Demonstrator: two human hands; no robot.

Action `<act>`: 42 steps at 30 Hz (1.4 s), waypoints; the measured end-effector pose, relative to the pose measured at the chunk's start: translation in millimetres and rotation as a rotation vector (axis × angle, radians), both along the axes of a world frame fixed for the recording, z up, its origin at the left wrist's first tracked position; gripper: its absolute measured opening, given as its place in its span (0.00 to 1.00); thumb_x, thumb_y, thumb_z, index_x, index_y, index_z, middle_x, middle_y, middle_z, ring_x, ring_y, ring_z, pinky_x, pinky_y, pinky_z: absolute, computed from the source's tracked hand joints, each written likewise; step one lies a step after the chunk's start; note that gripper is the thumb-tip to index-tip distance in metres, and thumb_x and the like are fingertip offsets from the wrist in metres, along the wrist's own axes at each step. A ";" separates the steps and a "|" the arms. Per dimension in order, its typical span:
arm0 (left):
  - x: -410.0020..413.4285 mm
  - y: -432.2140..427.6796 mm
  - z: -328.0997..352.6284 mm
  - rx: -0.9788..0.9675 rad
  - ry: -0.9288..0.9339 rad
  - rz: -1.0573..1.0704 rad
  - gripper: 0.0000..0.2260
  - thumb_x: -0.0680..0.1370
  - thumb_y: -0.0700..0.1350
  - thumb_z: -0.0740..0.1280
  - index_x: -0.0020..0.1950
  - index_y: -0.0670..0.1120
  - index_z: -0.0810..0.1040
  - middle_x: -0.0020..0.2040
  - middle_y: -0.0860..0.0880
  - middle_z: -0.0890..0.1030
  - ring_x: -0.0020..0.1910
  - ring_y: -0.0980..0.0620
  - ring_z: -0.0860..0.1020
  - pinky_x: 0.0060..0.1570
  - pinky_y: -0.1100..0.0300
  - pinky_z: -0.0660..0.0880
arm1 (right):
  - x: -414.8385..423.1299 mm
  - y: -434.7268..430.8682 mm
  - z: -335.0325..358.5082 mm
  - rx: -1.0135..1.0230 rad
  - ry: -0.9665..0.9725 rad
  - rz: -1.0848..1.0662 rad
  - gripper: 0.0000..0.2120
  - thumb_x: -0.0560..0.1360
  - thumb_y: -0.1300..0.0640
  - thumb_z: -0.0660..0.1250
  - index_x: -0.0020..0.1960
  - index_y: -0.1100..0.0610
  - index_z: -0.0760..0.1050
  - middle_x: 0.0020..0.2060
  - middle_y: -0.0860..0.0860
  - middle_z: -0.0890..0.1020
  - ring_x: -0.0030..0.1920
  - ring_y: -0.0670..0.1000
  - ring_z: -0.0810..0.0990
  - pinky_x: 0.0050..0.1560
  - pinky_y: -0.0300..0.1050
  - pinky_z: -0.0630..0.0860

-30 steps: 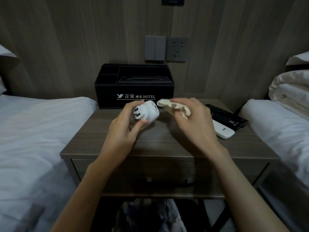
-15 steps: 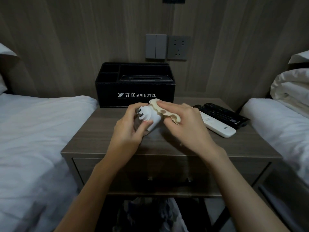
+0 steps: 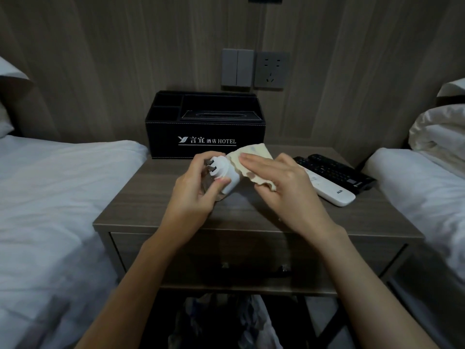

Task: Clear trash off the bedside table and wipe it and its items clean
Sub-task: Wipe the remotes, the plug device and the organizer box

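Plug-in device (image 3: 227, 176): white body, dark prongs. Cloth (image 3: 251, 159): cream, plain. Organizer box (image 3: 205, 129): black, white logo and lettering on front, thin pale stitching along edges. Bedside table (image 3: 251, 212): grey-brown, wood-grain pattern. Wall panels (image 3: 100, 59): same muted grey-brown with vertical grain. Switch (image 3: 237, 68) and socket (image 3: 271, 69): grey. One remote (image 3: 336, 193) white with small dark print, the other remote (image 3: 332, 170) black. Bedding (image 3: 50, 197) both sides: white, no pattern.
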State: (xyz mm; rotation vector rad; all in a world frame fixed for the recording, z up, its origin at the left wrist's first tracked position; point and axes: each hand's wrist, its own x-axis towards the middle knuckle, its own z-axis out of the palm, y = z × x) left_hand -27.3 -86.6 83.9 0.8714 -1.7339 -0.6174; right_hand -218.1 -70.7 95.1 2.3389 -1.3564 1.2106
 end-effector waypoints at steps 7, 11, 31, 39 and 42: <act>0.6 -1.9 0.5 0.018 0.014 -0.004 0.16 0.77 0.40 0.69 0.63 0.50 0.72 0.56 0.55 0.80 0.55 0.58 0.79 0.57 0.56 0.77 | -11.1 2.7 -3.0 0.063 -0.016 -0.033 0.22 0.72 0.66 0.70 0.64 0.51 0.78 0.61 0.44 0.79 0.46 0.51 0.72 0.51 0.42 0.73; 0.6 -0.8 1.8 0.005 -0.037 -0.014 0.16 0.77 0.42 0.69 0.63 0.51 0.72 0.55 0.56 0.79 0.55 0.58 0.78 0.54 0.58 0.77 | -8.1 1.3 -3.9 0.120 -0.155 -0.015 0.22 0.73 0.68 0.67 0.64 0.54 0.78 0.62 0.44 0.79 0.55 0.36 0.74 0.59 0.44 0.71; -4.3 -6.2 -2.5 -0.063 -0.096 0.061 0.16 0.77 0.45 0.69 0.64 0.52 0.71 0.53 0.57 0.80 0.54 0.60 0.78 0.53 0.56 0.76 | 8.4 7.9 3.8 0.202 -0.130 -0.076 0.23 0.75 0.64 0.64 0.69 0.56 0.73 0.64 0.48 0.78 0.64 0.47 0.75 0.66 0.41 0.69; -4.0 -4.6 -2.0 -0.067 -0.095 0.091 0.17 0.77 0.46 0.69 0.64 0.52 0.71 0.53 0.56 0.80 0.53 0.60 0.79 0.55 0.53 0.77 | 10.3 16.1 0.7 0.137 -0.058 -0.068 0.23 0.74 0.65 0.66 0.68 0.59 0.74 0.67 0.50 0.76 0.64 0.50 0.74 0.65 0.33 0.62; -2.2 -4.4 -0.6 -0.056 -0.078 0.073 0.18 0.75 0.50 0.68 0.64 0.52 0.71 0.53 0.57 0.80 0.54 0.60 0.79 0.56 0.52 0.77 | 12.9 15.8 1.2 0.108 -0.021 -0.057 0.23 0.74 0.64 0.65 0.69 0.59 0.73 0.68 0.50 0.75 0.62 0.51 0.75 0.65 0.35 0.64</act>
